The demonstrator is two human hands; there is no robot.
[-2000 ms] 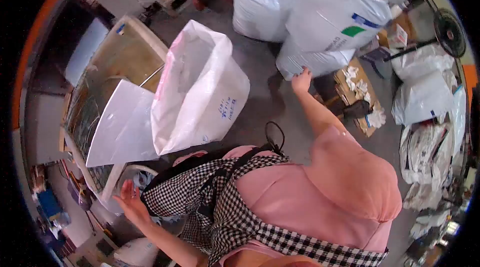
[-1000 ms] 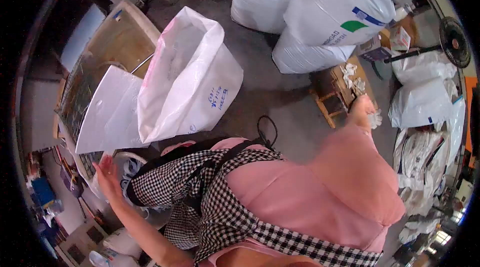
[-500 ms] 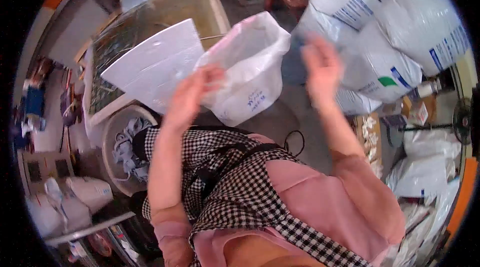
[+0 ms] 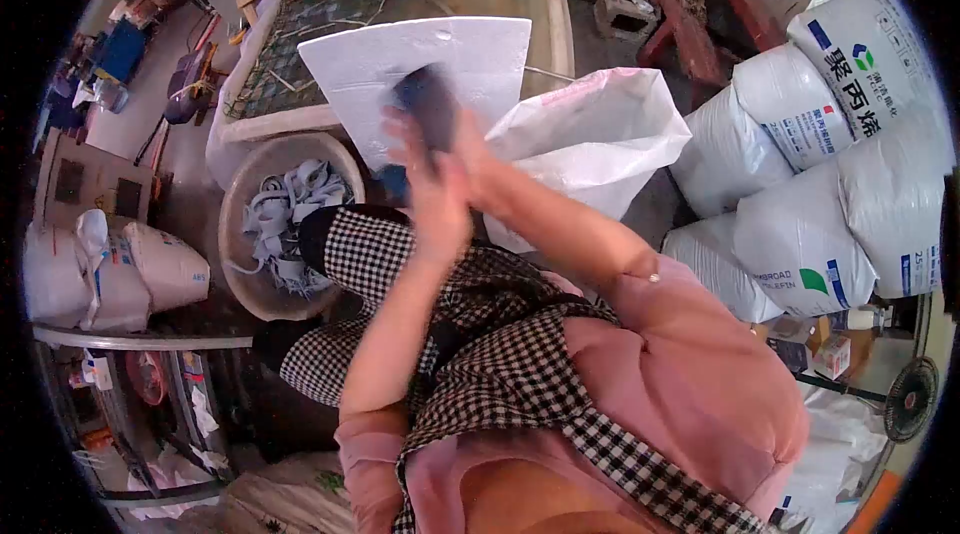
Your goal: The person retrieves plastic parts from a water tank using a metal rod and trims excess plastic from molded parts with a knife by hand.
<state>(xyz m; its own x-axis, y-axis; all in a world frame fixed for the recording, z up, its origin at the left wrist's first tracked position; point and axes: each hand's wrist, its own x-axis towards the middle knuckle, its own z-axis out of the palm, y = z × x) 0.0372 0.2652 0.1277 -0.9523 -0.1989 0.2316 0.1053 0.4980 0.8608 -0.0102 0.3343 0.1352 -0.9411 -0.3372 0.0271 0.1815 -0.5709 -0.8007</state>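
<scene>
A dark, elongated object (image 4: 425, 109), blurred by motion, stands up from between my two hands in front of a white board (image 4: 340, 74). My left hand (image 4: 432, 204) is closed around its lower end. Against it from the right lies my right hand (image 4: 474, 162), closed on the same object, its fingers partly smeared. Right of my hands an open white woven bag (image 4: 600, 159) stands upright. A round tub (image 4: 235, 234) of grey-blue strips sits to the left, beside my knee.
Behind the board is a large pale basin (image 4: 560, 24) partly covered by green netting (image 4: 340, 14). Full white sacks (image 4: 800, 224) are stacked at the right, near a black fan (image 4: 910, 399). A red bench (image 4: 690, 44) stands at the back. Metal shelving (image 4: 150, 339) is at lower left.
My hands, apart before, have come together over the board, and the dark object is now between them. The view has swung left, showing more of the tub and shelving.
</scene>
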